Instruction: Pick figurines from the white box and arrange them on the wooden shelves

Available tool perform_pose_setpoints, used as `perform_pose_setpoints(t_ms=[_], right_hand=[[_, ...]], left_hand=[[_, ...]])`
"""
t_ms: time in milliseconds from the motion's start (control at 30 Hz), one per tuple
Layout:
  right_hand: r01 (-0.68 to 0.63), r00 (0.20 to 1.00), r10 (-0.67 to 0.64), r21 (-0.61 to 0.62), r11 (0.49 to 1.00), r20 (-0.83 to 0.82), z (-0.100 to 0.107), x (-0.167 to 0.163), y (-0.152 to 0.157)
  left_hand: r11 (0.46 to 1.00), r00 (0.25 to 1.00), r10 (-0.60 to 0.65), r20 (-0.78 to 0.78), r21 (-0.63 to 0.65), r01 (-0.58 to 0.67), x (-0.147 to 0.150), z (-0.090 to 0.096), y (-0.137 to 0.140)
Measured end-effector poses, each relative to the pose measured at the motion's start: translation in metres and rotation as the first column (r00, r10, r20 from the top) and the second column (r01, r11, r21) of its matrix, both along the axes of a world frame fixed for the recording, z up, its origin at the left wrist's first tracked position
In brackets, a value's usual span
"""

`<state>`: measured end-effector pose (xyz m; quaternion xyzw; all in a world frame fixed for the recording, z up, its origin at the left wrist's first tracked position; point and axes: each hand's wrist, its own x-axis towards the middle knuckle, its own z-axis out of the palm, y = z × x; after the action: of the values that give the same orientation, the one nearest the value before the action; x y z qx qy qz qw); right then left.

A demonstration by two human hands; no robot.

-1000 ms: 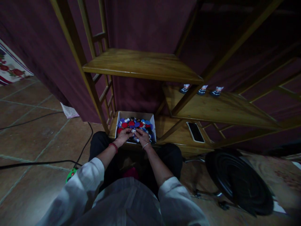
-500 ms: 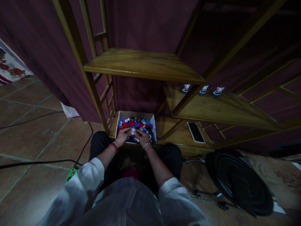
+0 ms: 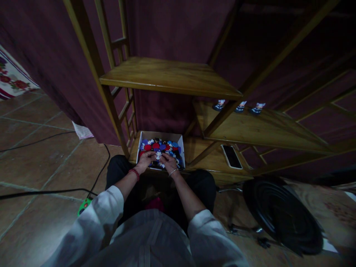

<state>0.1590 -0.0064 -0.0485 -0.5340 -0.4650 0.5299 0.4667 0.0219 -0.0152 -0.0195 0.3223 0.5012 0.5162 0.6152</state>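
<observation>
A small white figurine [image 3: 158,155] with dark purple on its head is held upright between my two hands, over a white cardboard box [image 3: 182,150]. From its left side, the fingertips of my left hand [image 3: 146,160] pinch it; a red bead bracelet circles that wrist. My right hand [image 3: 168,162], with a thin bangle at the wrist, grips it from the other side. Inside the box lie several figurines with red, blue and purple round bases [image 3: 175,144], partly hidden by my hands.
The box stands on the low board of a wooden shelf unit [image 3: 167,78]. Right of it lies a phone [image 3: 231,156]. Three figurines [image 3: 240,106] stand on the middle shelf. A black round stool [image 3: 282,215] is at my right, a green power strip [image 3: 84,205] on the floor at left.
The figurine has shifted very slightly to the right and turned a little between my fingers. Both hands stay over the box.
</observation>
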Motion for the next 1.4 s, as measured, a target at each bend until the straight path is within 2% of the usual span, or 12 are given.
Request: perform_pose_setpoints(t_ms=[300,600,867,1067,1300,1400], right_hand=[[0.011,1.0,-0.012,-0.01,1.0,-0.012,0.002,0.001,0.0],[-0.001,0.999,0.001,-0.001,1.0,0.038,0.0,0.003,0.002],[0.023,1.0,-0.023,-0.023,0.999,0.014,0.009,0.001,-0.002],[0.08,0.997,-0.079,-0.035,0.996,0.021,0.013,0.001,-0.002],[0.061,0.998,-0.061,0.008,0.998,-0.031,0.008,0.003,-0.001],[0.076,0.996,-0.075,0.009,0.997,-0.037,0.006,0.003,0.0]], left_hand=[[0.999,0.989,-0.022,-0.144,0.037,0.028,0.004,0.004,-0.003],[0.997,0.967,-0.079,-0.244,-0.011,0.079,0.005,0.0,-0.001],[0.994,0.942,-0.09,-0.323,0.024,0.103,0.005,-0.003,0.0],[0.999,0.898,0.004,-0.44,0.033,0.011,0.005,-0.007,0.001],[0.998,0.865,0.048,-0.499,-0.013,-0.063,0.008,-0.01,0.006],[0.997,0.82,0.056,-0.57,-0.017,-0.08,0.008,-0.009,0.008]])
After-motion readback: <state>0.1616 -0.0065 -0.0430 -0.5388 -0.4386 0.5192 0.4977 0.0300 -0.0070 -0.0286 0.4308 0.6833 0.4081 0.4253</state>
